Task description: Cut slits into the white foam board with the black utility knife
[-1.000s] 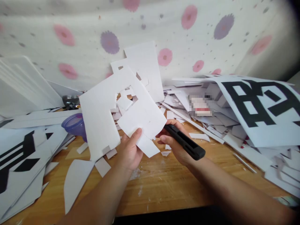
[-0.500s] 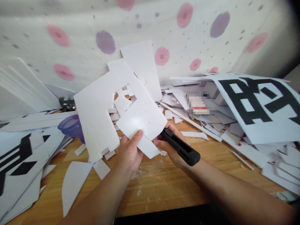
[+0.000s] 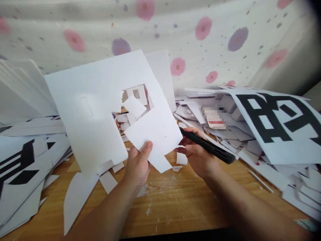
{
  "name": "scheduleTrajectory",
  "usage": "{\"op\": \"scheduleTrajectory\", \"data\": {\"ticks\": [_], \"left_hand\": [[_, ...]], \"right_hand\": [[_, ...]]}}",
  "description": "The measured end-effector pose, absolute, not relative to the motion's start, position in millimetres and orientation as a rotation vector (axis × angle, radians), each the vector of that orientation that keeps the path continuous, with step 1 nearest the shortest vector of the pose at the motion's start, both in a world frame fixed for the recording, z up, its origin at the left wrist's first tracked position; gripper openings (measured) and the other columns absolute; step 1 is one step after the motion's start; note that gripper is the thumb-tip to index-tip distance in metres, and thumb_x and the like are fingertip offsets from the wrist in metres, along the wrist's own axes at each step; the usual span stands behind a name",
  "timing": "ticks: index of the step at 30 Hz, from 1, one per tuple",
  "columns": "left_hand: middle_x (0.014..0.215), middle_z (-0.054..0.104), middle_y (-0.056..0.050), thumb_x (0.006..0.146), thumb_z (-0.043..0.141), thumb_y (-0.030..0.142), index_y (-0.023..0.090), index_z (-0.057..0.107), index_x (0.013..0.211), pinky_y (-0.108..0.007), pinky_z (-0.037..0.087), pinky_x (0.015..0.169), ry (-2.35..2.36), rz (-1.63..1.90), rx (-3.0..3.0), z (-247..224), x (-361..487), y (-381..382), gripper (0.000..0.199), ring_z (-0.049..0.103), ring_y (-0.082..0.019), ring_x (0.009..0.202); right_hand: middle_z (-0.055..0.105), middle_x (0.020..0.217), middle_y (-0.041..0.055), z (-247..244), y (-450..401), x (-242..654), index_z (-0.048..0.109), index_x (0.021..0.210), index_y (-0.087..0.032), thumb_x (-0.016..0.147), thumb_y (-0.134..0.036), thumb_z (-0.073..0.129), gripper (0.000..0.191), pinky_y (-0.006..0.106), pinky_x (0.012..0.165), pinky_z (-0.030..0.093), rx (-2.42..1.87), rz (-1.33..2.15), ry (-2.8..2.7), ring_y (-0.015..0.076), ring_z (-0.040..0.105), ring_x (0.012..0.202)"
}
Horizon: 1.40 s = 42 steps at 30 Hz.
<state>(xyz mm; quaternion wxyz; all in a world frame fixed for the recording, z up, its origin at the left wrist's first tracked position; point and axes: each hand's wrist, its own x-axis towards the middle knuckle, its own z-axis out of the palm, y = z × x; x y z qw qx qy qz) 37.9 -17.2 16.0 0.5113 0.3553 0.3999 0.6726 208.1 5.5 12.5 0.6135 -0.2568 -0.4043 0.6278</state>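
Note:
A large white foam board (image 3: pixel 100 80) with a ragged cut-out in it is tilted up in front of me. My left hand (image 3: pixel 139 163) grips its lower edge, thumb on top. Beneath that thumb a narrow white strip (image 3: pixel 160 160) sticks out toward me. Closed round a black utility knife (image 3: pixel 210 146), my right hand (image 3: pixel 198 154) is at the board's lower right corner. The knife's handle points away to the right; its blade end is hidden at the board's edge.
Black-printed white sheets (image 3: pixel 278 113) lean at the right, above piled white offcuts (image 3: pixel 235 130). More printed sheets (image 3: pixel 22 170) lie stacked at the left. A curved white piece (image 3: pixel 77 197) rests on the wooden table (image 3: pixel 173 207). A flowered curtain (image 3: pixel 160 47) hangs behind.
The board has swung leftward and turned its face more toward me, covering the purple bowl. My right hand has shifted right with the knife, and a small white scrap shows below it.

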Motion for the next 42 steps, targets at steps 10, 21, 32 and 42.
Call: {"op": "scheduleTrajectory", "data": {"ticks": [10,21,32,42], "left_hand": [[0.11,0.071,-0.01,0.07,0.081,0.031,0.019,0.067,0.108,-0.036,0.057,0.079,0.892,1.463,0.762,27.2,34.9,-21.4,0.043,0.068,-0.027,0.096],[0.084,0.073,-0.006,0.07,0.081,0.036,0.018,0.066,0.099,-0.029,0.053,0.06,1.004,1.502,0.763,20.9,34.1,-18.4,0.037,0.067,-0.021,0.071],[0.103,0.071,-0.009,0.08,0.072,0.041,0.02,0.06,0.116,-0.034,0.053,0.073,1.086,1.244,0.952,12.2,35.0,-25.4,0.043,0.067,-0.024,0.087],[0.092,0.071,-0.009,0.079,0.074,0.043,0.017,0.064,0.105,-0.03,0.053,0.072,0.939,1.146,0.809,19.6,44.5,-33.3,0.038,0.067,-0.021,0.083]], "right_hand": [[0.058,0.075,-0.0054,-1.4,8.4,205.8,0.054,0.1,-0.028,0.069,-0.027,0.076,0.037,0.025,0.055,0.047,-0.773,1.262,-1.069,0.0114,0.054,0.062],[0.061,0.062,-0.0066,12.8,18.9,229.6,0.059,0.104,-0.029,0.071,-0.024,0.079,0.039,0.031,0.059,0.051,-0.655,0.578,-1.009,0.0134,0.057,0.052],[0.07,0.072,0.002,24.1,-16.5,224.7,0.057,0.116,-0.026,0.078,-0.052,0.068,0.048,0.035,0.053,0.05,-0.401,0.939,-1.253,0.0183,0.06,0.055],[0.071,0.084,0.0005,11.1,-10.2,227.2,0.061,0.114,-0.032,0.08,-0.018,0.072,0.039,0.035,0.064,0.056,-0.455,1.046,-1.413,0.0182,0.069,0.071]]}}
